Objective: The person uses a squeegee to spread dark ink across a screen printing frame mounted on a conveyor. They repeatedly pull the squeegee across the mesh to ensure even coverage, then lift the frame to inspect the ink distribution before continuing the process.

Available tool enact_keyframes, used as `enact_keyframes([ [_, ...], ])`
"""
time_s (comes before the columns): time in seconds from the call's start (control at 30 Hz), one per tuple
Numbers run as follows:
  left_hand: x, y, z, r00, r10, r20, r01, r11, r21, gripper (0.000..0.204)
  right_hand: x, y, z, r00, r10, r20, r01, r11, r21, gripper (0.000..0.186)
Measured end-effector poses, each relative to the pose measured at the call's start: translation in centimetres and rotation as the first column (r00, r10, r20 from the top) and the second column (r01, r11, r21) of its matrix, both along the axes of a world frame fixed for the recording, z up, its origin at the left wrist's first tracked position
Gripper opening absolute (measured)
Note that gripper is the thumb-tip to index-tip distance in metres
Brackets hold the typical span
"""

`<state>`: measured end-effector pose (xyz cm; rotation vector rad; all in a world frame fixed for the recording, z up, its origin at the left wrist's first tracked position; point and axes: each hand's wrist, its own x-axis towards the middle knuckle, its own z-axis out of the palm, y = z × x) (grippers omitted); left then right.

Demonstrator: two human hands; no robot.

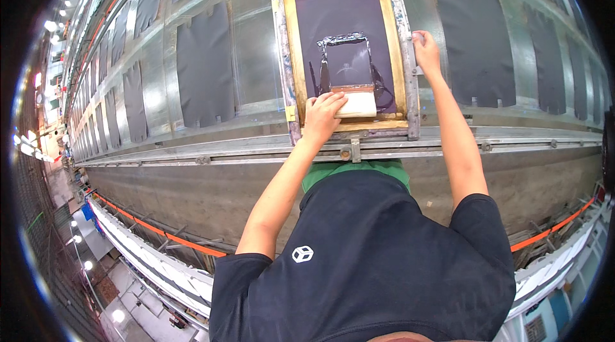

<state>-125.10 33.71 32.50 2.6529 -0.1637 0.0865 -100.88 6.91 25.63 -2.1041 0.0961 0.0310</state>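
A screen printing frame [414, 111] lies flat on the long table, its dark mesh [343, 8] bordered in yellow. Glossy black ink [346, 39] forms a rough outline on the mesh. My left hand [323, 114] is closed around the left end of a squeegee [357, 105] with a pale handle, which rests at the near end of the mesh. At the frame's right side, my right hand [427, 53] grips the outer rail with its fingers curled; part of the grip is hidden.
Dark fabric pieces [206, 66] lie in rows on the table, with another dark piece [474, 41] right of the frame. A metal rail [256, 153] runs along the near table edge. Orange bars [160, 233] and white racks lie behind me.
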Motion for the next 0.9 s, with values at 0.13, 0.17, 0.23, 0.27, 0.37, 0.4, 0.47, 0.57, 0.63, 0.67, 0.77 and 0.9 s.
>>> enact_keyframes([
  [0.13,-2.0,0.4,-0.5,0.999,0.029,0.042,-0.028,0.999,-0.020,0.059,0.3,2.0,3.8,0.995,-0.025,0.096,0.032,0.997,-0.066,0.028],
  [0.17,-2.3,0.7,-0.5,0.997,0.033,0.069,-0.032,0.999,-0.022,0.061,0.1,2.7,5.9,0.994,-0.028,0.110,0.036,0.997,-0.074,0.028],
  [0.23,-3.0,1.3,0.6,0.995,0.063,0.076,-0.062,0.998,-0.017,0.061,-0.6,4.5,7.3,0.991,-0.039,0.127,0.046,0.997,-0.056,0.027],
  [0.27,-3.7,2.2,0.9,0.993,0.082,0.085,-0.081,0.997,-0.017,0.060,-1.3,5.6,7.3,0.992,-0.048,0.120,0.052,0.998,-0.032,0.027],
  [0.37,-5.5,8.2,1.8,0.991,0.109,0.072,-0.108,0.994,-0.026,0.065,-3.1,12.0,6.3,0.986,-0.032,0.166,0.025,0.999,0.045,0.027],
  [0.4,-6.3,10.8,1.9,0.992,0.110,0.066,-0.108,0.994,-0.022,0.066,-4.3,14.8,6.5,0.981,-0.029,0.192,0.017,0.998,0.066,0.027],
  [0.47,-8.2,16.5,2.5,0.992,0.123,0.039,-0.123,0.992,-0.006,0.063,-7.1,21.2,7.1,0.981,-0.014,0.196,0.001,0.998,0.066,0.026],
  [0.57,-11.3,25.0,2.1,0.995,0.090,0.032,-0.090,0.996,-0.005,0.057,-11.6,29.0,6.7,0.987,-0.011,0.159,-0.020,0.981,0.194,0.028],
  [0.63,-14.1,29.8,1.5,0.995,0.090,0.039,-0.090,0.996,-0.005,0.054,-14.3,33.4,4.9,0.979,0.028,0.200,-0.054,0.990,0.129,0.022],
  [0.67,-14.5,31.8,2.0,0.996,0.089,0.029,-0.090,0.995,0.047,0.056,-14.7,35.9,3.5,0.954,-0.029,0.300,-0.039,0.975,0.219,0.021],
  [0.77,-15.2,34.3,2.8,0.995,0.095,-0.005,-0.094,0.991,0.100,0.058,-15.5,39.2,4.5,0.996,-0.035,0.077,0.015,0.969,0.246,0.017],
  [0.9,-15.4,35.6,2.1,0.998,0.056,0.016,-0.058,0.992,0.113,0.060,-16.1,40.0,4.3,0.994,-0.065,0.093,0.040,0.969,0.243,0.015],
])
